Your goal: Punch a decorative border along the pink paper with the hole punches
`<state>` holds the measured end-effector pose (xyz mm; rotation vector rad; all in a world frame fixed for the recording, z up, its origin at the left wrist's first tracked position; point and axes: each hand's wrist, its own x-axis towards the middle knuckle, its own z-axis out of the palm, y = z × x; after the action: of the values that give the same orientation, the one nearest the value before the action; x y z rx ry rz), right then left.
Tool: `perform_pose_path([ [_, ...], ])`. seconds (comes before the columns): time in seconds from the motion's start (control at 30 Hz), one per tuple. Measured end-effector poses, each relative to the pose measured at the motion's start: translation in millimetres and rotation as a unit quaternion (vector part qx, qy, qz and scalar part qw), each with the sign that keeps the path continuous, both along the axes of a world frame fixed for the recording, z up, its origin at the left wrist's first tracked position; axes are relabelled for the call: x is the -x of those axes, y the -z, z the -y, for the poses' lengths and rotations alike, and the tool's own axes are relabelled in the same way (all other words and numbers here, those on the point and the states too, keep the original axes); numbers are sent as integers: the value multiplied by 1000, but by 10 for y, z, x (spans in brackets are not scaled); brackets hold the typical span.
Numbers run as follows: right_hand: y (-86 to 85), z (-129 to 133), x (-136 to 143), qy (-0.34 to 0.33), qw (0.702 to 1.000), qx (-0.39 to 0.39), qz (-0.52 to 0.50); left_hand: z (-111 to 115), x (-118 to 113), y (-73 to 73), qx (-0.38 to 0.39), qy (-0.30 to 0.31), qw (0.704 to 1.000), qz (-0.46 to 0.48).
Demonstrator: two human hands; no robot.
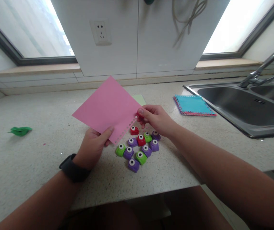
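A pink sheet of paper (110,105) is held tilted above the counter, with a row of small punched holes along its lower right edge. My left hand (96,143) pinches its bottom side, thumb on top. At the sheet's right corner, my right hand (157,118) grips a small red punch (139,115), mostly hidden by the fingers. Below the sheet lie several craft punches: a red one (134,130), a purple one (133,164), a green one (141,157) and others, each with a white top bearing a dark shape.
A stack of punched coloured sheets (194,104) lies left of the steel sink (247,108). Behind the pink paper, a pale green sheet (139,99) partly shows. A crumpled green item (20,131) sits at the left. The counter's front edge runs below the punches.
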<state>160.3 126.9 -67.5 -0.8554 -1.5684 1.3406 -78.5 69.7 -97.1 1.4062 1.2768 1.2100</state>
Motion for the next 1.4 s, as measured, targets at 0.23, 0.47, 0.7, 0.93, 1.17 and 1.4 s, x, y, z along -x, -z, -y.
perform_pose_path([
  [0.23,-17,21,8,2,999,-45,19,5,-3,3,-1,3,1000,3],
  [0.47,-26,34,7,3,998,-58,23,-4,1,32,-4,8,1000,27],
  [0.7,-23,15,5,-8,999,-30,11,-5,-1,34,-4,9,999,32],
  [0.93,10,-25,-13,-18,1000,1,-21,-3,14,43,-1,6,1000,26],
  [1.17,-16,-13,-18,-11,999,14,-35,-2,-1,42,2,1,1000,31],
  [1.4,-11,-10,-16,0,999,11,-40,-19,5,81,0,-1,999,53],
])
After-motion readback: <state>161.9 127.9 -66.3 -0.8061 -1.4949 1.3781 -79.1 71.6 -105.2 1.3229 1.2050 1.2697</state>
